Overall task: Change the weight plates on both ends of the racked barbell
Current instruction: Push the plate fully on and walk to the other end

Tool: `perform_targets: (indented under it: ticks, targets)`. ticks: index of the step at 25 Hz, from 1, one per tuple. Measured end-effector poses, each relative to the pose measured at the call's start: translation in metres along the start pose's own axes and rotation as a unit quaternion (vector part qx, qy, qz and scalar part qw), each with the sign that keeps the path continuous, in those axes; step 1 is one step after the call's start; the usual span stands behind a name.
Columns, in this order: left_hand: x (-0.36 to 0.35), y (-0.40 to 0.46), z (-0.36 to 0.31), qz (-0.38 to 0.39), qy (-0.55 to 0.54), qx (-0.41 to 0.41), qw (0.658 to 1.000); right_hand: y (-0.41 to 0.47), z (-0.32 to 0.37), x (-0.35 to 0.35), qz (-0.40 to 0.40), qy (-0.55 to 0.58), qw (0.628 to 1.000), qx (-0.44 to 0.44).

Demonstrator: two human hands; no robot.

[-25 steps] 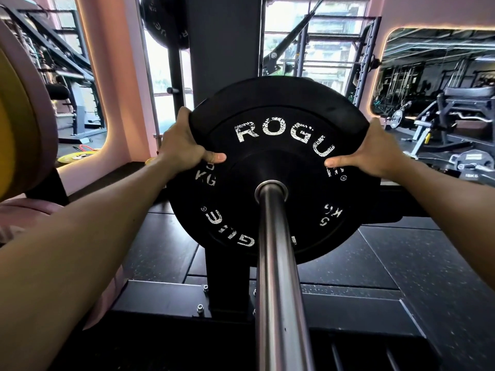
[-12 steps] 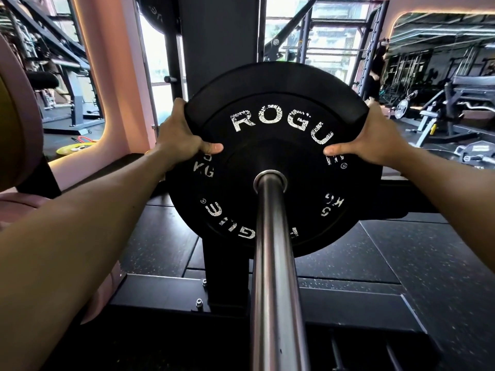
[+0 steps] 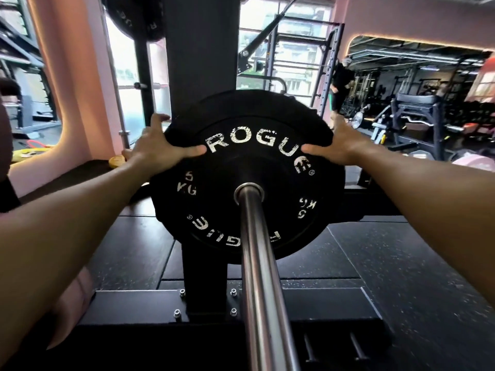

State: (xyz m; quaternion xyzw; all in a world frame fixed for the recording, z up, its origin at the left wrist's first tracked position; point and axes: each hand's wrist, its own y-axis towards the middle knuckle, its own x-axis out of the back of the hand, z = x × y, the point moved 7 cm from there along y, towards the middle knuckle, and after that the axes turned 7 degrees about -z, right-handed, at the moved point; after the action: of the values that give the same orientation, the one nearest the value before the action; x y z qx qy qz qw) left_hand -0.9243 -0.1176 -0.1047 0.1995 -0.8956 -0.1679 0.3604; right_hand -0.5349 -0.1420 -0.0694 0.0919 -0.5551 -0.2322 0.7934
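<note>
A black 5 kg plate (image 3: 249,167) with worn white lettering sits on the steel barbell sleeve (image 3: 258,263), which runs from the bottom of the view up to the plate's hub. My left hand (image 3: 158,148) grips the plate's upper left rim, thumb on the face and fingers behind. My right hand (image 3: 340,145) grips the upper right rim in the same way. Both arms are stretched far out. What lies behind the plate on the bar is hidden.
A black rack upright (image 3: 201,62) stands right behind the plate, bolted to a base (image 3: 206,303) on the dark rubber floor. Another black plate (image 3: 134,17) hangs high left. Yellow plates (image 3: 29,152) lie on the floor at left. A person (image 3: 338,84) stands far right near benches.
The plate has slid farther away from me along the sleeve, toward the rack upright, with both hands still on its rim. My view has lifted and turned slightly right.
</note>
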Motion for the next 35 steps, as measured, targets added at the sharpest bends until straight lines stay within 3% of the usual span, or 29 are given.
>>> perform_targets:
  ticks: [4, 9, 15, 19, 22, 24, 28, 35]
  targets:
    - [0.011, 0.012, -0.085, -0.024, -0.04, -0.102, 0.994, 0.013, -0.029, 0.043, -0.011, 0.014, 0.999, -0.035]
    - [-0.016, 0.032, -0.228, -0.039, 0.032, -0.236, 0.971, 0.044, -0.099, 0.087, -0.02, -0.02, 0.996, -0.082]
    - [-0.153, 0.029, -0.337, 0.159, 0.037, -0.268, 0.949, 0.076, -0.198, 0.087, 0.001, -0.048, 0.991, -0.125]
    - [-0.281, -0.002, -0.354, 0.253, 0.086, -0.271, 0.925, 0.077, -0.278, 0.042, 0.062, -0.064, 0.985, -0.15]
    - [-0.359, -0.043, -0.345, 0.374, 0.111, -0.268, 0.881, 0.062, -0.306, -0.004, 0.122, -0.043, 0.983, -0.127]
    - [-0.395, -0.073, -0.332, 0.421, 0.124, -0.252, 0.863, 0.057, -0.313, -0.027, 0.111, -0.036, 0.989, -0.096]
    - [-0.411, -0.091, -0.313, 0.338, 0.107, -0.249, 0.901, 0.048, -0.314, -0.036, 0.009, -0.001, 0.996, -0.083]
    - [-0.35, -0.116, -0.292, 0.342, 0.075, -0.234, 0.907, 0.008, -0.278, -0.019, -0.01, 0.031, 0.998, -0.047]
